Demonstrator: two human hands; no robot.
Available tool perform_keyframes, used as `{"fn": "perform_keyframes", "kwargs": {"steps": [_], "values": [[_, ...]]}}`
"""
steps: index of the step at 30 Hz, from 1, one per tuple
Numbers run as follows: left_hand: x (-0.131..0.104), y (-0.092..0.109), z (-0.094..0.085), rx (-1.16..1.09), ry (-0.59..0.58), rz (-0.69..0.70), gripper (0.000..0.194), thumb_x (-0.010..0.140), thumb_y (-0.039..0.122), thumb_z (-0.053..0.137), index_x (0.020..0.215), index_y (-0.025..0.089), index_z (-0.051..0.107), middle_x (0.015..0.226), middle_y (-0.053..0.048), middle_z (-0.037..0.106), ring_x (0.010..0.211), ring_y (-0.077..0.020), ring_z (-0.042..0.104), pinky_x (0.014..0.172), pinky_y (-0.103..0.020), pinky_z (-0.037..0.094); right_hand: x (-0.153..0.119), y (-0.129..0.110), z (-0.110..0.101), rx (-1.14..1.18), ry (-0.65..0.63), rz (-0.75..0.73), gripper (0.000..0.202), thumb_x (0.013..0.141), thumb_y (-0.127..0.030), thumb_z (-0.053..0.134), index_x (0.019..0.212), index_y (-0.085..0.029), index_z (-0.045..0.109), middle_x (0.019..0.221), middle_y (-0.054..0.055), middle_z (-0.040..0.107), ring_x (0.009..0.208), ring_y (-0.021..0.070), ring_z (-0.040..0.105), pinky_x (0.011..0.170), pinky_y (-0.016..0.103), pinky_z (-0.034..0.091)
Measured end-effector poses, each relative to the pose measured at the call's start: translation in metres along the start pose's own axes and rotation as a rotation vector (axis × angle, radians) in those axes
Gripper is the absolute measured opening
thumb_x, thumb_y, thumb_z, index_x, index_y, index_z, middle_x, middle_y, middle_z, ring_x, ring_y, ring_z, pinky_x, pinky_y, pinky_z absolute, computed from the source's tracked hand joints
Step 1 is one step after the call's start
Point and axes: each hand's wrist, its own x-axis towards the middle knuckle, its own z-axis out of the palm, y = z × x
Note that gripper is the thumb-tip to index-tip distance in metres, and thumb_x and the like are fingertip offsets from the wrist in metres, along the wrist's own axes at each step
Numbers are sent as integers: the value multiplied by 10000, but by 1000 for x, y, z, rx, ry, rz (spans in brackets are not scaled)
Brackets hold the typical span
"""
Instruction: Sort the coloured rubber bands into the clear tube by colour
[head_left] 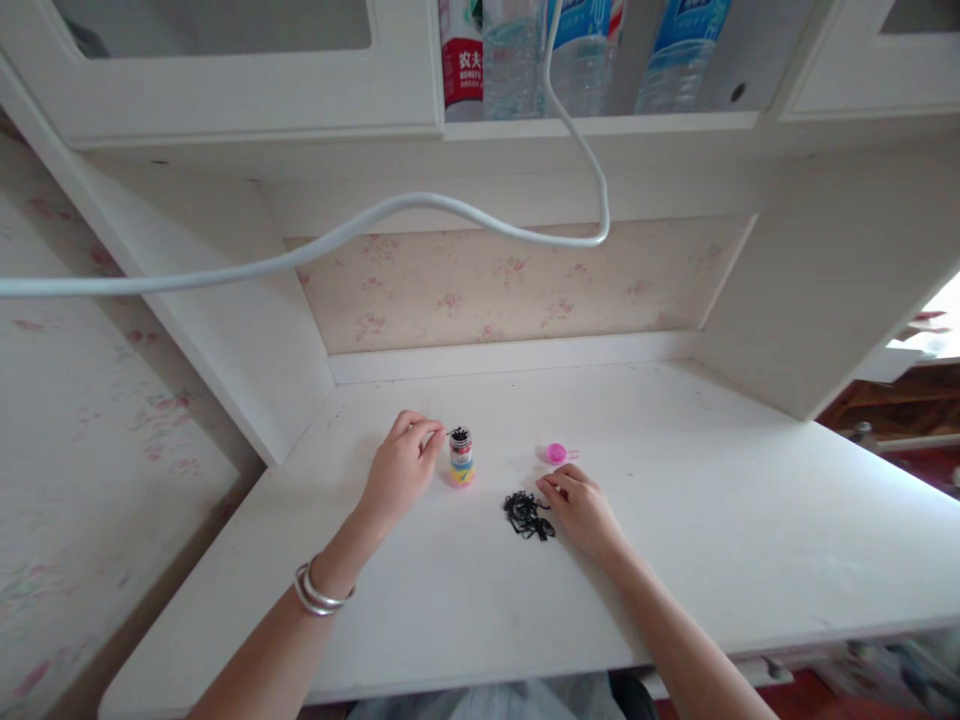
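A small clear jar [461, 466] with a colourful label stands upright, black rubber bands [460, 436] showing at its uncovered mouth. My left hand [409, 455], with silver bangles on the wrist, is closed in a pinch beside that mouth; a thin black rubber band runs from its fingertips to the jar. To the right lies a loose pile of black rubber bands [527, 515]. My right hand [581, 508] is closed in a pinch at the pile's right edge, a black strand close to its fingertips. Whether it grips that strand is too small to tell. Beyond it rests a pink lid [556, 454] with a small loop.
All this is on a white desk [712, 510] between cabinet side panels. A white cable [420, 203] hangs across the view in front. Water bottles [514, 60] stand on the shelf above, beside a cabinet door [247, 90].
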Motion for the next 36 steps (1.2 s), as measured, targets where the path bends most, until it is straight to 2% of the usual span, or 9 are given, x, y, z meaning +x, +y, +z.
{"fn": "perform_keyframes", "kwargs": {"steps": [6, 12, 18, 22, 26, 29, 32, 36], "values": [[12, -2, 12, 98, -59, 10, 262, 917, 354, 443, 967, 226, 666, 1028, -26, 562, 649, -85, 555, 731, -250, 470, 0, 0, 0, -13, -4, -2, 366, 934, -406, 423, 816, -203, 704, 845, 59, 613, 695, 171, 577, 666, 301, 444], [13, -1, 14, 154, -98, 9, 282, 920, 365, 426, 962, 239, 676, 1037, -22, 576, 692, -99, 575, 716, -247, 466, 0, -1, -1, -6, -1, 2, 364, 930, -403, 423, 813, -207, 707, 848, 60, 617, 699, 174, 582, 670, 307, 448], [7, -11, 5, 62, -13, -17, 291, 920, 364, 414, 966, 220, 663, 998, -31, 604, 686, -105, 572, 725, -248, 467, 4, -2, -1, 64, 55, 60, 376, 908, -464, 454, 848, -206, 721, 916, 74, 643, 722, 181, 595, 689, 315, 474], [-15, -21, 3, -40, -41, -69, 280, 917, 367, 416, 938, 211, 647, 945, -20, 660, 705, -120, 587, 707, -248, 461, 16, -28, -4, 157, 128, 52, 371, 893, -497, 498, 843, -210, 727, 869, 62, 637, 713, 169, 589, 655, 286, 472], [-41, -34, 15, -124, -181, -171, 266, 902, 337, 423, 959, 214, 652, 944, -11, 705, 777, -139, 621, 736, -259, 472, 41, -76, -4, 247, 130, -65, 304, 902, -441, 532, 854, -221, 736, 838, 43, 625, 687, 142, 574, 625, 254, 458], [-53, -43, 25, -165, -262, -240, 266, 885, 309, 426, 974, 211, 657, 942, -20, 716, 792, -149, 634, 752, -273, 483, 63, -103, 4, 267, 124, -175, 271, 910, -405, 536, 904, -226, 740, 848, 43, 620, 711, 138, 583, 630, 244, 461], [-58, -48, 30, -201, -274, -263, 278, 883, 312, 417, 965, 204, 660, 928, -32, 718, 806, -159, 638, 762, -281, 490, 81, -112, 16, 212, 100, -257, 253, 911, -384, 543, 903, -229, 743, 841, 35, 612, 681, 126, 573, 640, 241, 457], [-61, -50, 28, -219, -265, -271, 285, 884, 323, 421, 971, 206, 666, 920, -35, 718, 790, -162, 637, 747, -281, 493, 92, -109, 25, 45, 32, -321, 253, 920, -370, 530, 872, -250, 747, 861, 22, 595, 663, 111, 553, 651, 233, 435]]}}
